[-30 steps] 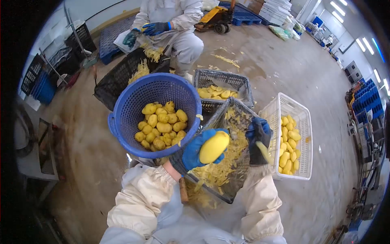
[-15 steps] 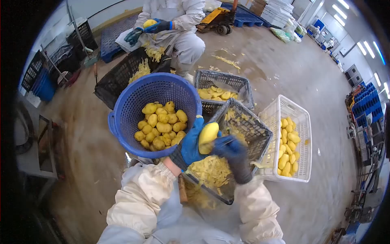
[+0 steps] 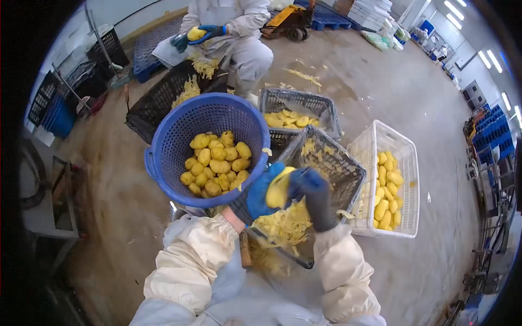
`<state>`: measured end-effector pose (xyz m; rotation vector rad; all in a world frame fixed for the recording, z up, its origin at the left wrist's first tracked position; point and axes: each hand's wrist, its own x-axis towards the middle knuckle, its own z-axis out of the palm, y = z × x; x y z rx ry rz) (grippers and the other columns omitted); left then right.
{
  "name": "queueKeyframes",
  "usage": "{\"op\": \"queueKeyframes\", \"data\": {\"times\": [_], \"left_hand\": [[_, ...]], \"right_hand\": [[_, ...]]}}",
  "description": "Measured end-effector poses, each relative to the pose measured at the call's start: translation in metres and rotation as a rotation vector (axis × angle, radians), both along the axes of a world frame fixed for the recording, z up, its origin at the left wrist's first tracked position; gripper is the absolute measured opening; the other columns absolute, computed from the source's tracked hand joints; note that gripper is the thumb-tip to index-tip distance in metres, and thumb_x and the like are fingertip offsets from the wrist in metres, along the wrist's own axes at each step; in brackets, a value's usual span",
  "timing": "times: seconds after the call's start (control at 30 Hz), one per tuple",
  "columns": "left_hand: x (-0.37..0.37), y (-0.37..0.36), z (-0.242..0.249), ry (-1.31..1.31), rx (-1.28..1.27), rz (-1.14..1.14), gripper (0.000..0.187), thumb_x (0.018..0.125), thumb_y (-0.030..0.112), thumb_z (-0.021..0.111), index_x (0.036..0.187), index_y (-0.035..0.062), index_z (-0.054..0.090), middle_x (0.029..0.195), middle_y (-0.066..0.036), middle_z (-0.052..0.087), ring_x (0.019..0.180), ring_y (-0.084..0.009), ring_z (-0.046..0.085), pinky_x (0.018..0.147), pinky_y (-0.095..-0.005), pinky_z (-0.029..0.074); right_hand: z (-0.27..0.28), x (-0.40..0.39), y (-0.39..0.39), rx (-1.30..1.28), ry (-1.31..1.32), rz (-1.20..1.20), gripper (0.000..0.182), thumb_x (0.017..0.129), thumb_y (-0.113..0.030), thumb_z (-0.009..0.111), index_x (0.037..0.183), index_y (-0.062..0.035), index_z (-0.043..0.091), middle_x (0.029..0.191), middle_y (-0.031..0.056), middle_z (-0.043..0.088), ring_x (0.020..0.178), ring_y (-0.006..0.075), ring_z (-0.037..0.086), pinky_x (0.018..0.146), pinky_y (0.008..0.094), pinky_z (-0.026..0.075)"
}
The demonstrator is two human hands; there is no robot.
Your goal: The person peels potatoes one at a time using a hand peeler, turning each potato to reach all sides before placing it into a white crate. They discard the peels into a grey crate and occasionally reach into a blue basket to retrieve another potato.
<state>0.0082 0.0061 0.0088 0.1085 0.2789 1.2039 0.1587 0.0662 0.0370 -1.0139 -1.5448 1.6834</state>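
In my left hand (image 3: 259,196), in a blue and dark glove, is a yellow potato (image 3: 278,189), its surface largely pale and peeled. My right hand (image 3: 316,196), also gloved, is closed against the potato's right side; motion blur hides whatever its fingers grip. Below both hands, potato peelings (image 3: 284,224) fill part of a dark mesh crate (image 3: 354,185). To the left stands a blue round basket (image 3: 154,155) of unpeeled potatoes (image 3: 218,165).
Peeled potatoes (image 3: 387,190) lie in a white crate (image 3: 411,209) at right. A smaller dark crate (image 3: 329,106) behind holds yellow pieces. Across from me a person (image 3: 251,51) handles a potato over a black crate (image 3: 147,111). A pallet jack (image 3: 288,22) stands farther back.
Both hands have stayed over the peelings crate. The potato has tilted in my left hand, and my right hand has moved slightly up along it. The other person's hands have shifted a little.
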Motion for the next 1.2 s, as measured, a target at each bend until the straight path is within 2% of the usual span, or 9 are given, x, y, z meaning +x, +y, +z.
{"op": "queueKeyframes", "data": {"times": [0.1,0.27,0.33,0.37,0.47,0.6,0.8,0.93,1.2], "left_hand": [[0.003,-0.004,-0.009,0.019,-0.074,-0.078,0.041,0.093,0.042,0.049,0.116,0.0091,0.056,0.103,-0.013,0.064,0.083,-0.0312,0.065,0.064,-0.0424,0.057],[-0.01,0.018,-0.042,-0.135,-0.149,0.06,0.045,0.093,0.046,0.049,0.112,0.0057,0.057,0.105,-0.011,0.064,0.084,-0.0269,0.065,0.072,-0.0388,0.057],[0.0,0.02,-0.075,0.609,0.131,0.297,0.042,0.093,0.043,0.05,0.112,0.0059,0.057,0.105,-0.011,0.064,0.084,-0.0259,0.065,0.071,-0.0371,0.057],[-0.001,0.007,-0.029,-0.121,-0.029,-0.008,0.041,0.093,0.041,0.051,0.113,0.0053,0.057,0.105,-0.011,0.064,0.084,-0.0244,0.065,0.069,-0.0383,0.056],[0.005,-0.001,-0.011,0.043,-0.025,-0.082,0.042,0.092,0.042,0.053,0.119,0.0097,0.054,0.101,-0.012,0.064,0.082,-0.0252,0.065,0.06,-0.0395,0.056],[-0.001,0.006,-0.02,0.009,-0.236,0.094,0.042,0.092,0.042,0.052,0.12,0.0112,0.053,0.098,-0.013,0.063,0.079,-0.0274,0.065,0.056,-0.0389,0.056],[0.001,0.008,-0.022,0.091,-0.136,0.149,0.042,0.092,0.044,0.051,0.109,0.0066,0.056,0.091,-0.012,0.065,0.076,-0.027,0.066,0.061,-0.0383,0.057],[-0.005,0.015,-0.027,0.166,-0.173,0.311,0.038,0.093,0.037,0.053,0.112,0.0041,0.055,0.097,-0.012,0.065,0.079,-0.0249,0.067,0.063,-0.0396,0.058],[-0.001,0.003,-0.002,0.059,-0.225,0.126,0.037,0.09,0.036,0.058,0.116,0.0092,0.054,0.091,-0.011,0.065,0.078,-0.0241,0.066,0.062,-0.039,0.057]], "right_hand": [[-0.014,0.027,0.051,0.099,0.178,-0.257,0.015,0.087,-0.019,0.063,0.088,-0.0039,0.062,0.072,0.0036,0.061,0.058,0.0095,0.057,0.052,0.0229,0.044],[-0.032,-0.003,-0.021,0.313,-0.025,0.234,0.017,0.083,-0.017,0.069,0.093,-0.0041,0.066,0.074,0.0035,0.064,0.063,0.0064,0.056,0.055,0.0199,0.043],[-0.01,0.0,-0.002,-0.02,-0.029,0.059,0.015,0.083,-0.017,0.068,0.089,-0.004,0.065,0.071,0.0033,0.063,0.062,0.0075,0.056,0.054,0.0209,0.043],[-0.002,0.005,0.016,-0.049,0.151,-0.092,0.015,0.086,-0.019,0.065,0.086,-0.0046,0.063,0.07,0.0027,0.062,0.06,0.009,0.055,0.053,0.0221,0.043],[-0.069,0.047,0.09,-0.067,0.321,-0.216,0.014,0.088,-0.018,0.062,0.088,-0.0046,0.061,0.073,0.0031,0.062,0.058,0.0102,0.056,0.053,0.0228,0.044],[-0.005,0.002,0.006,0.021,0.104,0.064,0.014,0.087,-0.018,0.064,0.089,-0.004,0.061,0.071,0.002,0.061,0.056,0.0092,0.055,0.047,0.0199,0.041],[-0.002,0.025,0.046,0.128,0.176,-0.336,0.019,0.086,-0.022,0.065,0.091,-0.0041,0.062,0.073,0.0004,0.061,0.059,0.0078,0.055,0.05,0.019,0.042],[-0.019,0.001,-0.017,0.136,-0.058,0.191,0.013,0.085,-0.015,0.064,0.09,-0.0025,0.063,0.077,0.0042,0.063,0.064,0.01,0.058,0.054,0.0214,0.044],[-0.014,0.021,0.036,-0.022,0.284,-0.211,0.017,0.088,-0.02,0.063,0.088,-0.0033,0.062,0.071,0.002,0.061,0.058,0.0085,0.055,0.05,0.0221,0.043]]}}
